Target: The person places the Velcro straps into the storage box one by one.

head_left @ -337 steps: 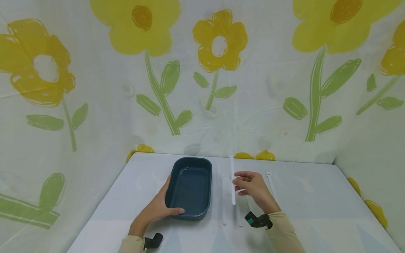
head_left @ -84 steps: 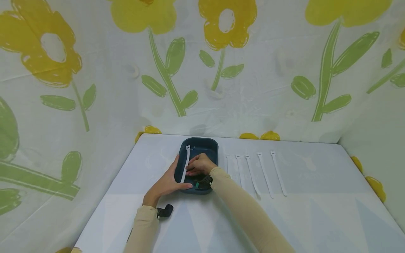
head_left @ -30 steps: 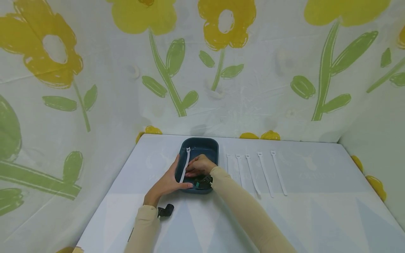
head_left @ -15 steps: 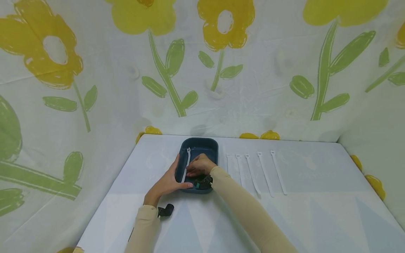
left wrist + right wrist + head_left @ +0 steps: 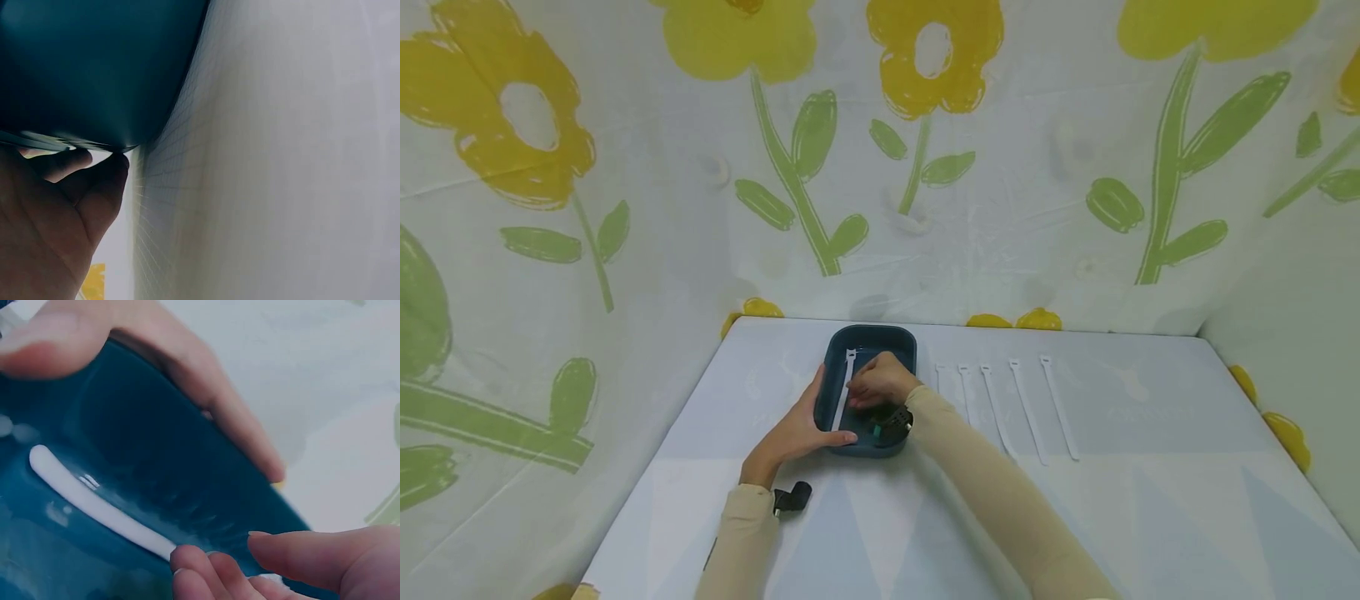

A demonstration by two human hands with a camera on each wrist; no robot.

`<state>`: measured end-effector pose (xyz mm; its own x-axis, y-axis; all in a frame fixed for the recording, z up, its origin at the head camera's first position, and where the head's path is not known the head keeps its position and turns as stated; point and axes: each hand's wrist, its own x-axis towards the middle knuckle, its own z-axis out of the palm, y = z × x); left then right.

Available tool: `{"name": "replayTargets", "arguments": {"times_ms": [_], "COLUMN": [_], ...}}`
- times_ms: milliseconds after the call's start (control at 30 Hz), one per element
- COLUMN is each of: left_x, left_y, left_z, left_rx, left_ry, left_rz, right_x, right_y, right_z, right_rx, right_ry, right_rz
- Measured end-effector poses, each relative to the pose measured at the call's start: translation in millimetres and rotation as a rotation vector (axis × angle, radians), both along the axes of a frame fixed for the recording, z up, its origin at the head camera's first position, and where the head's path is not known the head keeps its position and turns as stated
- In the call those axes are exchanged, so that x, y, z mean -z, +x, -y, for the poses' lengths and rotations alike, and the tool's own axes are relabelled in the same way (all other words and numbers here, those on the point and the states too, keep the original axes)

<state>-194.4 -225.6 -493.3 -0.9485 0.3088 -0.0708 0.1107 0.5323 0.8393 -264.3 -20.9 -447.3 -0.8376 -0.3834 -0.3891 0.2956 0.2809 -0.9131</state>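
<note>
The left hand grips the teal rectangular dish at its near-left corner, seemingly steadying it, while the right hand, thumb and fingers parted, attends the white cable tie lying lengthwise inside

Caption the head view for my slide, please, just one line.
Left hand holding a blue dish, right hand at a white strap inside it, five more straps on the table.
</note>
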Motion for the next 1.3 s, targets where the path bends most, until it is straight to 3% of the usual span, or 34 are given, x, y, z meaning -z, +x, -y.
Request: {"name": "replayTargets", "arguments": {"times_ms": [300, 667, 1000, 1300], "left_x": [1.5, 2.3, 3.4, 1.4], "left_y": [-0.2, 0.3, 3.5, 5.7], "left_z": [-1.8, -1.7, -0.4, -1.6], "left_rx": [-0.017, -0.018, -0.034, -0.099], "left_ry": [-0.035, -0.007, -0.001, -0.065], "left_rz": [0.023, 0.014, 0.013, 0.013], "right_x": [-16.2, -40.9, -56.5, -67.8], "right_y": [4.0, 10.2, 24.3, 34.6], "right_z": [-20, -55, -95, -137], "right_rx": [-0.051, -0.027, 0.035, 0.144], "right_ry": [0.034, 0.107, 0.158, 0.218], "right_rz": [-0.145, -0.283, -0.389, -0.519]}}
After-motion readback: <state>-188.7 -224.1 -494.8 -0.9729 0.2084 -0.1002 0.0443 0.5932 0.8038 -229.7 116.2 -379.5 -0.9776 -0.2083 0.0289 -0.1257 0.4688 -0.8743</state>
